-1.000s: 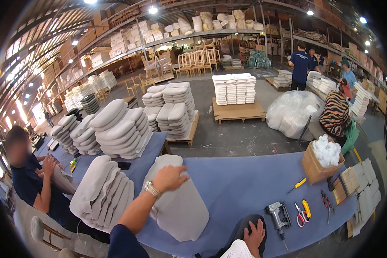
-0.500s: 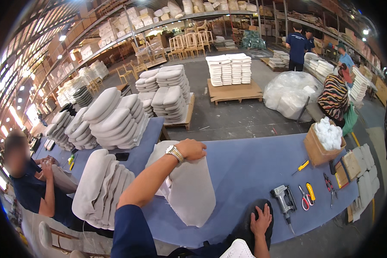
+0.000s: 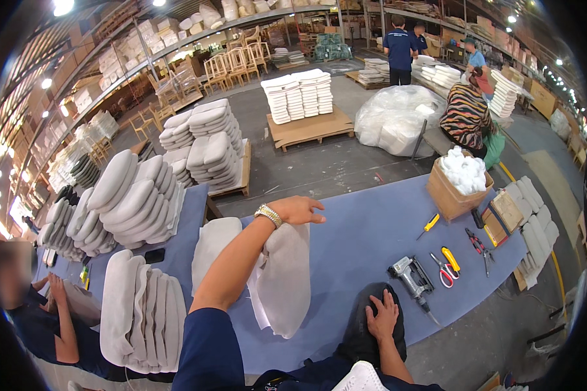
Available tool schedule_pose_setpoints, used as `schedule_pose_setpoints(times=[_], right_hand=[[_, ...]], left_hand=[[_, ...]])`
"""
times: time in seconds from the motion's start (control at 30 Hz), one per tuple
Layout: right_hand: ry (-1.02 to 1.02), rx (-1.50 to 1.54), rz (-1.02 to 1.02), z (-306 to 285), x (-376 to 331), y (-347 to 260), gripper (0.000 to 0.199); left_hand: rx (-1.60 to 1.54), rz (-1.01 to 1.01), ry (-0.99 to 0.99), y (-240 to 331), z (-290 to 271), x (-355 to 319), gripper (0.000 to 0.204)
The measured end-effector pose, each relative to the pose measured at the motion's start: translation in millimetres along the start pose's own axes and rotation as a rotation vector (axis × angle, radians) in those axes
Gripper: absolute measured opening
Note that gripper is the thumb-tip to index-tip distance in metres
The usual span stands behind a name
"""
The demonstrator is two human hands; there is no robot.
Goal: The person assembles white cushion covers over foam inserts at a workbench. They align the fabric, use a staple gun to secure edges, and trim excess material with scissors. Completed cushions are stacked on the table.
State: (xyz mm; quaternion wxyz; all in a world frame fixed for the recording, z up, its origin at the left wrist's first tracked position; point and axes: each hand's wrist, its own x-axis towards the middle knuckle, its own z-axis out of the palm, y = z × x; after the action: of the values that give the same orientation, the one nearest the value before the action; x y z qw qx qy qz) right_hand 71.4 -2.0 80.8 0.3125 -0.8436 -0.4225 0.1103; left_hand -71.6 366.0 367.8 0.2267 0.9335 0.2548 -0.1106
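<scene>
My left hand [image 3: 297,210], with a metal-band watch on its wrist, lies over the top edge of a light grey fabric-covered piece [image 3: 282,287] on the blue-topped table. Its visible fingers stretch to the right, apart; the thumb is hidden. Partly behind my left forearm, another grey padded part [image 3: 212,242] lies to the left; I cannot tell whether the two are joined. My right hand [image 3: 382,314] rests with spread fingers on my dark-trousered leg, holding nothing. A pneumatic staple gun [image 3: 411,281] lies on the table to its right.
Red-handled scissors [image 3: 445,274], a yellow cutter [image 3: 450,259], a yellow screwdriver [image 3: 428,225] and pliers [image 3: 479,249] lie to the right. A carton of white stuffing [image 3: 460,195] stands behind them. Grey cushions [image 3: 140,313] are stacked left, beside a co-worker [image 3: 39,319].
The view has swung right, shifting the scene leftward. My left fingers have stretched out to the right, and the grey piece shows narrower under them. My right hand stays on my leg.
</scene>
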Motion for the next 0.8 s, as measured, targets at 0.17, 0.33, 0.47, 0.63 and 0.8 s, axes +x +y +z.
schedule_pose_setpoints(times=[0.17, 0.33, 0.47, 0.63, 0.8], right_hand=[[0.005, 0.004, -0.003, -1.6, -0.9, -0.2, 0.042], [-0.003, 0.015, -0.022, -2.6, -0.4, 1.2, 0.042], [-0.001, 0.007, -0.015, -2.6, -0.1, 1.7, 0.041], [0.009, 0.005, -0.007, -1.8, 0.2, 1.0, 0.041], [0.01, 0.004, -0.005, -0.3, -0.3, -0.8, 0.041]], left_hand=[[-0.035, 0.036, -0.035, 12.4, -0.4, 15.7, 0.071], [-0.015, 0.065, -0.046, 10.6, 3.1, 23.0, 0.072], [-0.008, 0.06, -0.038, 3.9, 4.5, 20.0, 0.072], [-0.055, 0.036, -0.02, -1.7, -0.2, 4.1, 0.069], [-0.073, 0.026, 0.022, -10.1, -0.6, -7.8, 0.067]])
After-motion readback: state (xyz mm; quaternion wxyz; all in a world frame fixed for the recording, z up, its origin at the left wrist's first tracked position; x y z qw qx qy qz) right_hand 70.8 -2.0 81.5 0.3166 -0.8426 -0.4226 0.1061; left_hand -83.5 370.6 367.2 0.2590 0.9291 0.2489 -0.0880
